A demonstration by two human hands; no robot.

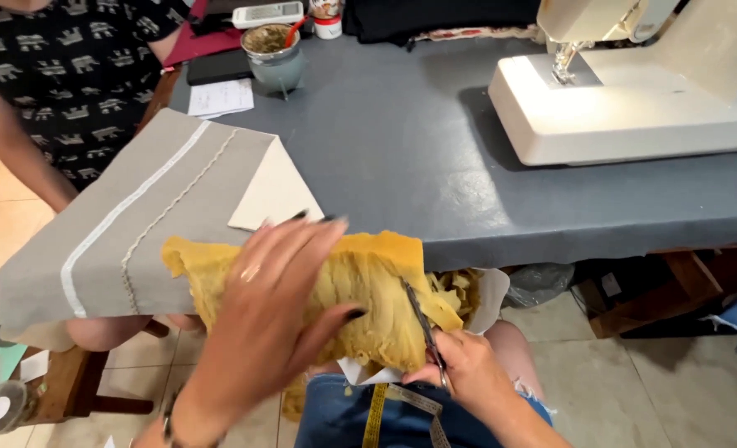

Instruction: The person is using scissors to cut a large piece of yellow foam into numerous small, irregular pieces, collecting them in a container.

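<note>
At the far table edge I see a white rectangular device with a grey screen (266,14) — beside it, a small white red-banded tub (328,27).

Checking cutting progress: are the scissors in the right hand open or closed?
Open: the scissors show blades parted in a narrow V against the yellow fabric, gripped by the right hand.
</note>
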